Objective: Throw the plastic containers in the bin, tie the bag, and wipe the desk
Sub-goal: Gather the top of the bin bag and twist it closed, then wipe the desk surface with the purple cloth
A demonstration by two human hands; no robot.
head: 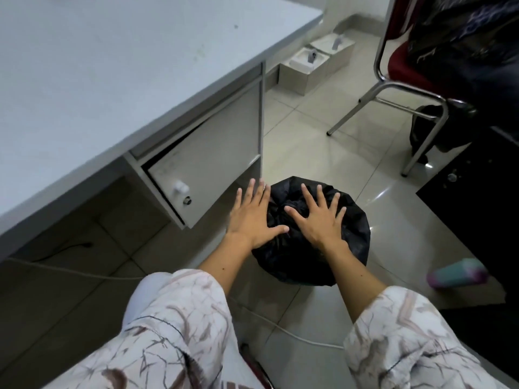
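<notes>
Glossy tiled floor (309,141), red chrome-legged chair (398,80)

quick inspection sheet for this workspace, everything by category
surface: grey desk top bare where it shows; a few small specks
job's things: black bin bag bunched shut at the top, on the floor; no plastic containers seen
clutter: pastel bottle lying on the floor
hands: left hand and right hand open, fingers spread, over the bag
cables: white cable across the floor
surroundings: drawer ajar; red chair; tiled floor
</notes>
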